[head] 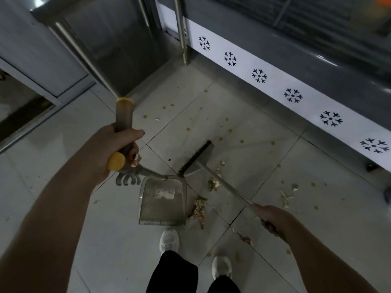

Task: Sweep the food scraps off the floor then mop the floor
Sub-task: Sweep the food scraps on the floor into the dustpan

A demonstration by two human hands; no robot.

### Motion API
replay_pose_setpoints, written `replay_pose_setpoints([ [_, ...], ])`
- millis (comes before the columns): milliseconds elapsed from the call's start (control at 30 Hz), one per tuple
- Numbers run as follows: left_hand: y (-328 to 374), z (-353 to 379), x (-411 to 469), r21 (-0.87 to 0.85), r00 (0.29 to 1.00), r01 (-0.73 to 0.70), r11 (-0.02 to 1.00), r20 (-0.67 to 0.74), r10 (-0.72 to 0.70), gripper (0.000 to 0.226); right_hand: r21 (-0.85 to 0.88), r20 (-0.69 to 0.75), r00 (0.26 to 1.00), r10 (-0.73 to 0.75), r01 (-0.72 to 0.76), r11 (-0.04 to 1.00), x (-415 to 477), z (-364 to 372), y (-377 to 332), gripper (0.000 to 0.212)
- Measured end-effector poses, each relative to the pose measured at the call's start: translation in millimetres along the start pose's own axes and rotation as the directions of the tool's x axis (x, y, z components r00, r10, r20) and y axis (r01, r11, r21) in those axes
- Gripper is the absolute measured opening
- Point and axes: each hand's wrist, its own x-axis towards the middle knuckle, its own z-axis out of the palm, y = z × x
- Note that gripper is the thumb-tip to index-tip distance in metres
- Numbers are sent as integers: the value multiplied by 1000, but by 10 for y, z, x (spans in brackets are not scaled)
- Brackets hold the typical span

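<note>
Left hand (pixel 118 149) covers dustpan (pixel 160 206) handle, right hand (pixel 273 218) hides broom (pixel 196 159) handle's end

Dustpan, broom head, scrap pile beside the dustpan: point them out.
dustpan (pixel 161 205): head view, middle of the pan's flat floor.
broom head (pixel 194 158): head view, mid-length of the head, at the bristles.
scrap pile (pixel 198 210): head view, centre of the heap by the dustpan's right edge.

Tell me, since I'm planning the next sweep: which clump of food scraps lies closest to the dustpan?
The clump beside the dustpan's right wall; the others lie farther off, by or beyond the broom handle.
</note>
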Motion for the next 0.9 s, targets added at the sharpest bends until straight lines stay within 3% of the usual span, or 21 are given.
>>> replay_pose_setpoints([
  [267, 250, -1012, 589, -56, 997, -68, 996, -48, 65, 32, -103, 10, 985, -175, 175, 979, -198, 632, -2104, 57],
  [500, 360, -1949, 1341, -161, 997, -29, 986, 60, 39, 28, -161, 34, 980, -198, 201, 966, -142, 1427, -3734, 43],
  [733, 326, -2437, 1850, -192, 991, 32, 981, 136, -5, 27, -212, 16, 986, -166, 165, 963, 150, 1748, -4509, 40],
  [900, 312, -2515, 2025, -196, 975, 64, 979, 223, -19, 27, -209, -4, 996, -84, 81, 975, 211, 1693, -4544, 49],
])
